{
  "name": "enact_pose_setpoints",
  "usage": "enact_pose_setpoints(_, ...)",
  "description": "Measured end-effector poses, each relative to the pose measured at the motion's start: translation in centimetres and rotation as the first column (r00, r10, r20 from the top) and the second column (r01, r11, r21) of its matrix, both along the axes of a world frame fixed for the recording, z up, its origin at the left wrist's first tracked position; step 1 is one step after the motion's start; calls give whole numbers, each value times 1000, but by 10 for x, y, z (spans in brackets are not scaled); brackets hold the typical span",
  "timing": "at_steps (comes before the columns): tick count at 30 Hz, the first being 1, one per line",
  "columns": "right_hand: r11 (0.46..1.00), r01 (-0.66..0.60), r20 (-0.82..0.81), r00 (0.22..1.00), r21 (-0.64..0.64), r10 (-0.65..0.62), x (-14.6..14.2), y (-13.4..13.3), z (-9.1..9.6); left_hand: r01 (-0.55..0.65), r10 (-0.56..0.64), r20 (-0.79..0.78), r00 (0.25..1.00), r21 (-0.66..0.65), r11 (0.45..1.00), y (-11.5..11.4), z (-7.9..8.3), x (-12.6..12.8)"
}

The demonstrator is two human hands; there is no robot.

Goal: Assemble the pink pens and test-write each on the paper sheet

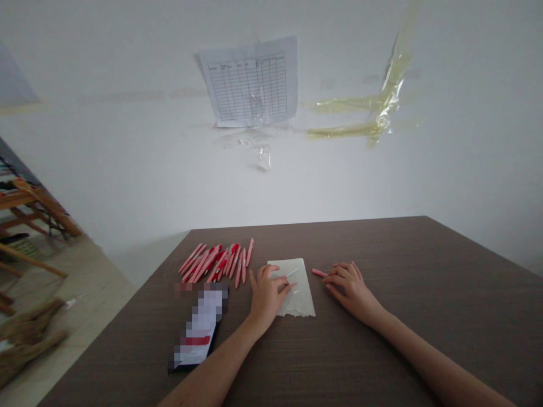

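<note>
A: Where is the left hand (266, 295)?

B: At the lower middle of the frame, on the brown table (382, 350). It is half curled and rests on the left edge of a pale sheet (302, 294). A thin pale stick (292, 273) lies at its fingertips; I cannot tell if they pinch it.

A: And the right hand (352, 289)?

B: Just right of the sheet, fingers loosely bent, tips touching a short pink piece (319, 273). Whether it grips the piece, I cannot tell.

A: The pens (216, 263)?

B: In a pile left of the left hand, near but apart.
</note>
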State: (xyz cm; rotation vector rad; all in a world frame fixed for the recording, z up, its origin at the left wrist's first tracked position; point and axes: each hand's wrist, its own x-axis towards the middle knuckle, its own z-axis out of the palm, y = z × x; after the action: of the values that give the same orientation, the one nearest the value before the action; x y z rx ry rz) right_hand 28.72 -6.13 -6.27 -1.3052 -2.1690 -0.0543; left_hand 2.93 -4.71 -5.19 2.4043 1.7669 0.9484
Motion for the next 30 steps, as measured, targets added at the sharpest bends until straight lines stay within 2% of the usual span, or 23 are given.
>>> enact_pose_setpoints(7, 1000, -22, -7, 1000, 21, 22, -7, 2, -2, -30, 21, 127, 992, 71, 997, 6, -9, -5)
enact_pose_setpoints(14, 989, -147, 19, 989, 29, 146, -29, -8, 6, -96, 72, 184, 980, 124, 988, 11, -15, -8)
enact_pose_setpoints(23, 995, -98, 247, 965, 33, 87, -45, -16, 3, -104, 80, 190, 979, 121, 987, 12, -16, -10)
enact_pose_setpoints(30, 995, -90, 206, 975, 46, 78, -42, -13, 0, -100, 77, 171, 982, 130, 986, 11, -16, -9)
